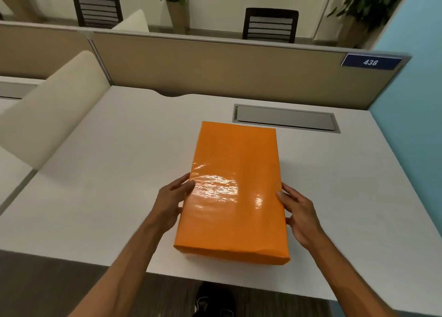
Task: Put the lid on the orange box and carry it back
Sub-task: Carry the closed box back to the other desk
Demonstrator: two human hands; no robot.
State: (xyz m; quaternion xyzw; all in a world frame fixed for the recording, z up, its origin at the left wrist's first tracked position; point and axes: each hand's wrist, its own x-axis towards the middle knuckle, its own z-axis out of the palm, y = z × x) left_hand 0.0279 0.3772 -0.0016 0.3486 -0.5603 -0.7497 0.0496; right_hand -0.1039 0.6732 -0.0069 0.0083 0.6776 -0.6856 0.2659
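Note:
A glossy orange box with its lid on lies lengthwise on the white desk, its near end close to the desk's front edge. My left hand grips its left side, thumb on the lid's top edge. My right hand grips the right side, fingers curled against the wall. I cannot tell whether the box rests on the desk or is slightly lifted.
A grey cable hatch is set into the desk just behind the box. A beige partition with a blue "438" sign bounds the far side. A cream cushion leans at the left. My shoe shows below the desk edge.

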